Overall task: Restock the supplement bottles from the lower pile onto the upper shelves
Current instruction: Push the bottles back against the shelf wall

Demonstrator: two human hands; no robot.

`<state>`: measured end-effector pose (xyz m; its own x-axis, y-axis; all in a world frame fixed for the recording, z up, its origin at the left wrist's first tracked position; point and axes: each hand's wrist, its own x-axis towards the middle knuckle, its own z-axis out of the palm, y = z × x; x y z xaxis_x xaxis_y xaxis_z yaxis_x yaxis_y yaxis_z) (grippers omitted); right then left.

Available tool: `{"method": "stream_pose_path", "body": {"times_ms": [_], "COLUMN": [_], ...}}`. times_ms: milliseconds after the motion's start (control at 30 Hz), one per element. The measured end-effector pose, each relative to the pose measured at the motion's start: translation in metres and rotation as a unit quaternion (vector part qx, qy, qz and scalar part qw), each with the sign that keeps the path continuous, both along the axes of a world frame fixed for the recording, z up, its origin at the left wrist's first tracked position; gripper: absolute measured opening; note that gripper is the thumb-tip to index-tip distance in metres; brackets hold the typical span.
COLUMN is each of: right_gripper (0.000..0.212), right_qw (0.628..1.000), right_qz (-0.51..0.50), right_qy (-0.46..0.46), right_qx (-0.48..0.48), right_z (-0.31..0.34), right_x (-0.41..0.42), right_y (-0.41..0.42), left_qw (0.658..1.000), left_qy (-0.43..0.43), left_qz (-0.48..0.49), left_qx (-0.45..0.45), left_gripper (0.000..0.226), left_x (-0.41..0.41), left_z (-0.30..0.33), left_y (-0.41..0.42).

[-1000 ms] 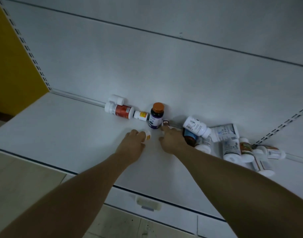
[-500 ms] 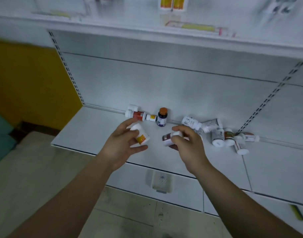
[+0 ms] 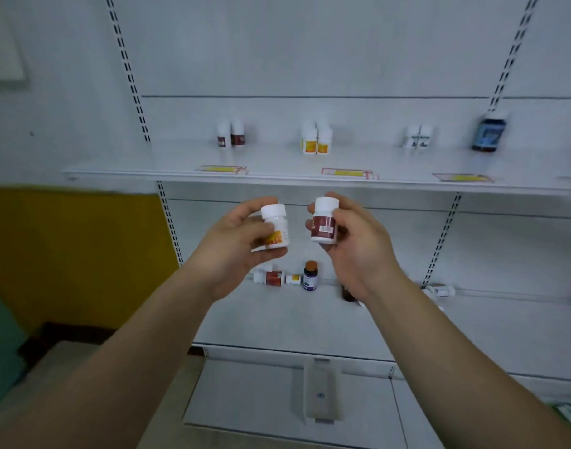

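My left hand (image 3: 235,244) grips a small white bottle with a yellow-orange label (image 3: 276,226), held upright below the upper shelf (image 3: 167,166). My right hand (image 3: 355,247) grips a white-capped bottle with a dark red label (image 3: 324,222), also upright, close beside the other. On the lower shelf (image 3: 277,319) remain a lying red-label bottle (image 3: 269,277), a tiny yellow-label bottle (image 3: 293,279) and an upright dark bottle with an orange cap (image 3: 310,275). More of the pile is hidden behind my right wrist.
The upper shelf carries pairs of red-label bottles (image 3: 231,136), yellow-label bottles (image 3: 316,139), white bottles (image 3: 418,137) and a large dark blue bottle (image 3: 489,134), with price tags along its edge. A yellow wall panel (image 3: 76,254) stands to the left.
Both hands picked bottles off the lower shelf and raised them toward the upper shelf. The view tilted up, bringing the upper shelf into sight.
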<state>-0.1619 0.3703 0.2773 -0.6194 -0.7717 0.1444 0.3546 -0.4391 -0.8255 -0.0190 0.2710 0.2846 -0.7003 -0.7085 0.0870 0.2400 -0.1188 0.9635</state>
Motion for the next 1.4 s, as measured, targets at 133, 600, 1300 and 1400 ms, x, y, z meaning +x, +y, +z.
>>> {"method": "stream_pose_path", "body": {"times_ms": [133,600,1300,1400], "right_gripper": [0.029,0.029,0.052,0.050], "right_qw": [1.000,0.988,0.753,0.736], "right_qz": [0.000,0.056,-0.060,-0.088], "right_qy": [0.027,0.143,0.578,0.589], "right_qx": [-0.013,0.004,0.310,0.322], "right_z": [0.027,0.075,0.076,0.073], "right_x": [0.000,-0.044,-0.071,-0.076], "right_y": [-0.008,-0.109,-0.330,-0.344], "left_qw": [1.000,0.957,0.865,0.867], "left_qy": [0.018,-0.114,-0.269,-0.260], "left_qz": [-0.008,0.143,0.137,0.135], "left_qx": [-0.021,-0.224,-0.401,-0.404], "left_gripper": [0.032,0.035,0.043,0.042], "left_x": [-0.001,-0.028,-0.049,-0.050], "left_z": [0.029,0.068,0.053,0.049], "left_y": [-0.004,-0.113,-0.284,-0.290]}}
